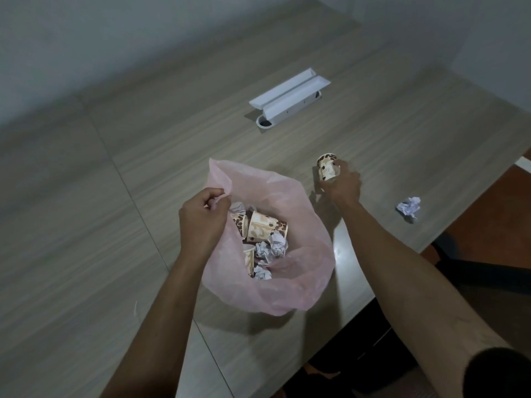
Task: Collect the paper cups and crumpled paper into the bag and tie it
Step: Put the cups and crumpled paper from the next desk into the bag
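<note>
Left hand (202,216) pinches bag (287,282) rim; right hand (342,186) grips cup (327,168) beside bag.

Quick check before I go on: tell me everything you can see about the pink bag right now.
The pink bag is thin, translucent plastic, crinkled and slumped on the wooden table near its right edge. Its mouth gapes open toward the camera. The left hand pinches the rim's left side, holding it up. Inside lie several coffee-bean-print paper cups on their sides and balls of crumpled white paper. The bag is not tied. The right hand, beside it, does not touch it.
</note>
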`<state>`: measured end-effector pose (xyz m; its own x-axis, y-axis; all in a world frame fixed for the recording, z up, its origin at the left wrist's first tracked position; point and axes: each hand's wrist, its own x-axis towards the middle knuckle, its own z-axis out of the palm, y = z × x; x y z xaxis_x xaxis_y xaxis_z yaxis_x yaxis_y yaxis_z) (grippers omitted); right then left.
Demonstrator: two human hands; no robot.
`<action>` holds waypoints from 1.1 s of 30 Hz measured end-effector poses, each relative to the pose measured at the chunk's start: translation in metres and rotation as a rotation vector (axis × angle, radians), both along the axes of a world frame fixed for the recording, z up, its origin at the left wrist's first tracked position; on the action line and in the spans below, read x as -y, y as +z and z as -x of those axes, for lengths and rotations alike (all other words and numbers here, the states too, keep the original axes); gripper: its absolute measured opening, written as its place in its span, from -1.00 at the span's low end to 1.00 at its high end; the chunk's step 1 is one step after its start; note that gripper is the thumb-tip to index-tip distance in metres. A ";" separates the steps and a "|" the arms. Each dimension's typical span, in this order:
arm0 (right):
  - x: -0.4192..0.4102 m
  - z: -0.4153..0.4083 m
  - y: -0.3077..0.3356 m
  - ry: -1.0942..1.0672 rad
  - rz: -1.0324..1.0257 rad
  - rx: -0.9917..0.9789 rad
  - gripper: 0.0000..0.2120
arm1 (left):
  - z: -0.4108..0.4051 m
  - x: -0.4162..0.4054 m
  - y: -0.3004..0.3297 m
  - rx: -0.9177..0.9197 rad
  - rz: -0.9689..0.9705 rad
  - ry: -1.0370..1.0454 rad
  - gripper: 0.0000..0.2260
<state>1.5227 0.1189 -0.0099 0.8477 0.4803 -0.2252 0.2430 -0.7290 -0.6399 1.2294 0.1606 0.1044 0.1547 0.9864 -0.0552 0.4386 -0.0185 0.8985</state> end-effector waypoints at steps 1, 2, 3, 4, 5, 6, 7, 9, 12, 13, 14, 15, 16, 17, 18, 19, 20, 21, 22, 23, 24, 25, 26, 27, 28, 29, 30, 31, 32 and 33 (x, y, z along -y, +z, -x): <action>0.002 0.004 0.004 -0.020 -0.092 -0.046 -0.41 | 0.002 -0.001 0.001 0.003 -0.002 0.013 -0.94; 0.005 0.009 0.011 -0.039 -0.190 -0.084 -0.43 | 0.005 -0.002 0.001 0.006 -0.003 0.032 -0.95; 0.008 0.015 0.022 -0.053 -0.287 -0.097 -0.45 | 0.008 -0.003 0.002 0.013 -0.004 0.053 -0.96; 0.013 0.022 0.037 -0.055 -0.373 -0.091 -0.47 | 0.012 -0.004 0.002 0.022 -0.008 0.069 -0.94; 0.019 0.032 0.055 -0.041 -0.450 -0.088 -0.48 | 0.015 -0.005 0.003 0.032 -0.012 0.079 -0.93; 0.026 0.045 0.075 0.000 -0.516 -0.096 -0.49 | 0.018 -0.007 0.004 0.038 -0.017 0.082 -0.92; 0.034 0.058 0.092 0.070 -0.565 -0.096 -0.49 | 0.021 -0.007 0.005 0.041 -0.020 0.082 -0.92; 0.049 0.084 0.115 0.247 -0.600 -0.085 -0.46 | 0.024 -0.008 0.007 0.040 -0.023 0.084 -0.91; 0.055 0.120 0.120 0.491 -0.557 -0.044 -0.42 | 0.026 -0.007 0.011 0.046 -0.017 0.088 -0.89; 0.051 0.130 0.116 0.549 -0.519 -0.027 -0.40 | 0.026 -0.006 0.013 0.049 -0.014 0.082 -0.90; 0.046 0.139 0.109 0.599 -0.470 -0.002 -0.39 | 0.025 -0.005 0.013 0.052 -0.013 0.072 -0.90; 0.041 0.147 0.101 0.645 -0.403 0.032 -0.36 | 0.024 -0.004 0.014 0.057 -0.013 0.061 -0.90; 0.036 0.153 0.092 0.693 -0.330 0.072 -0.32 | 0.023 -0.004 0.014 0.063 -0.015 0.054 -0.90; 0.032 0.157 0.082 0.739 -0.266 0.111 -0.27 | 0.022 -0.003 0.014 0.071 -0.017 0.051 -0.90; 0.029 0.160 0.076 0.771 -0.229 0.140 -0.23 | 0.021 -0.003 0.014 0.080 -0.019 0.053 -0.89; 0.029 0.162 0.072 0.779 -0.222 0.151 -0.24 | 0.020 -0.003 0.014 0.086 -0.020 0.052 -0.88; 0.031 0.161 0.070 0.763 -0.253 0.158 -0.31 | 0.020 -0.003 0.014 0.090 -0.022 0.048 -0.87; 0.034 0.157 0.069 0.723 -0.308 0.163 -0.41 | 0.020 -0.002 0.014 0.091 -0.023 0.041 -0.87; 0.039 0.153 0.070 0.660 -0.379 0.185 -0.52 | 0.020 -0.001 0.013 0.090 -0.022 0.035 -0.87; 0.045 0.146 0.073 0.585 -0.446 0.216 -0.61 | 0.020 0.001 0.013 0.089 -0.019 0.028 -0.88; 0.050 0.139 0.075 0.508 -0.498 0.252 -0.69 | 0.019 0.002 0.012 0.089 -0.017 0.022 -0.88; 0.056 0.131 0.077 0.429 -0.530 0.288 -0.75 | 0.018 0.003 0.012 0.089 -0.016 0.016 -0.88; 0.061 0.122 0.078 0.346 -0.553 0.337 -0.81 | 0.017 0.004 0.010 0.089 -0.017 0.009 -0.88; 0.064 0.111 0.074 0.253 -0.566 0.367 -0.85 | 0.015 0.005 0.009 0.089 -0.020 0.003 -0.89; 0.068 0.098 0.069 0.152 -0.571 0.367 -0.85 | 0.013 0.007 0.007 0.089 -0.023 -0.002 -0.90; 0.072 0.083 0.062 0.044 -0.565 0.321 -0.82 | 0.011 0.010 0.006 0.089 -0.024 -0.007 -0.91; 0.075 0.068 0.054 -0.052 -0.533 0.254 -0.74 | 0.008 0.012 0.004 0.091 -0.019 -0.011 -0.93; 0.079 0.054 0.047 -0.122 -0.465 0.188 -0.64 | 0.005 0.015 0.002 0.096 -0.009 -0.016 -0.95; 0.084 0.041 0.039 -0.163 -0.369 0.140 -0.55 | 0.003 0.018 0.000 0.103 0.002 -0.021 -0.96; 0.089 0.029 0.031 -0.180 -0.270 0.109 -0.49 | 0.000 0.021 -0.002 0.111 0.010 -0.028 -0.96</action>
<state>1.4938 0.0302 0.0209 0.9364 0.3507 -0.0133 0.2037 -0.5741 -0.7931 1.2298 0.1393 0.1028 0.1883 0.9810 -0.0462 0.3354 -0.0200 0.9419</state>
